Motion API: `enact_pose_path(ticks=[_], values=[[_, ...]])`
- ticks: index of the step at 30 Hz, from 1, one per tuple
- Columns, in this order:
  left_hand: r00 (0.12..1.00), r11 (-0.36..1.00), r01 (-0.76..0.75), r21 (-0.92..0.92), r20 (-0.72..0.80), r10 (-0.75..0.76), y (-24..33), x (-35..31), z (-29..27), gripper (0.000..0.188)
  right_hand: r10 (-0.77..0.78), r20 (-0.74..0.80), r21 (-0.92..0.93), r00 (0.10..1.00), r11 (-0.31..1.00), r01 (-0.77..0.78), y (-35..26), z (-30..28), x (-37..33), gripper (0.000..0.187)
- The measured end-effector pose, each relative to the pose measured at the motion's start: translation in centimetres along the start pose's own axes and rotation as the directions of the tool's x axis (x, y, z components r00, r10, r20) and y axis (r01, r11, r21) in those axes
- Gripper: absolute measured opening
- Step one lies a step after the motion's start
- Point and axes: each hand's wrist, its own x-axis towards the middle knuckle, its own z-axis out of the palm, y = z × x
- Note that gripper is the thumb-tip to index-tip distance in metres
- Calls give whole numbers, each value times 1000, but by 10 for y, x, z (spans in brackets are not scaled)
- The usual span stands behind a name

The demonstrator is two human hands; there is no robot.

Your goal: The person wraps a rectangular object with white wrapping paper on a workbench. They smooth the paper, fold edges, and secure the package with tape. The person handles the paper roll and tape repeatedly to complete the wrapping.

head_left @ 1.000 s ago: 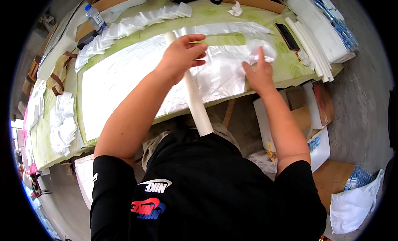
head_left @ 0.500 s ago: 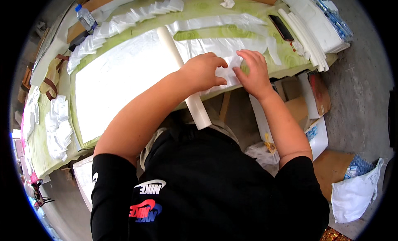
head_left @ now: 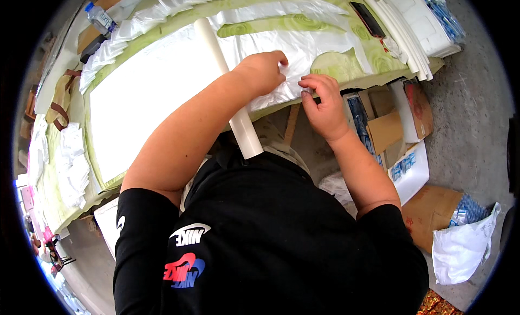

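Observation:
A white tube [head_left: 215,47] lies slantwise across the near table edge, its near end sticking out over my waist. Just right of it, my left hand [head_left: 262,72] is over the clear plastic film [head_left: 295,44], thumb and forefinger apart and curved; its other fingers are hidden. My right hand [head_left: 326,105] hovers past the table edge near the film's lower right side, with bent fingers and the thumb apart from them. Left of the tube a white sheet [head_left: 146,93] covers much of the table, my left forearm crossing above it.
Folded clear plastic pieces [head_left: 154,14] line the table's far left side, beside a water bottle [head_left: 100,18]. A phone [head_left: 367,20] and several white tubes [head_left: 398,39] lie at the right. Below stand cardboard boxes [head_left: 387,132] and a white bag [head_left: 465,244].
Both hands have moved apart from each other, the left a little left and up, the right downward. The film's right edge has shifted, baring green tablecloth near my right hand.

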Motion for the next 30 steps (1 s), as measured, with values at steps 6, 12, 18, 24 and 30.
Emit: enact_pose_path(ticks=[6,12,18,24,30], values=[[968,1000,-12,22,-252,17,-10,1,8,60,21,87,-5,996,1000,-21,-2,-1,1,24],[966,938,-1,-346,-241,-88,-9,-4,1,35,-78,46,-53,996,995,80,-4,2,11,20],[935,920,-95,-380,-352,-49,-25,1,6,43,-81,246,-120,966,986,113,18,10,37,16],[983,1000,-10,-17,-183,7,-1,-5,13,47,-48,72,-88,996,995,54,23,7,38,17],[959,873,-1,-487,-249,-138,-26,5,4,27,-100,111,-3,989,995,101,2,-4,22,17]])
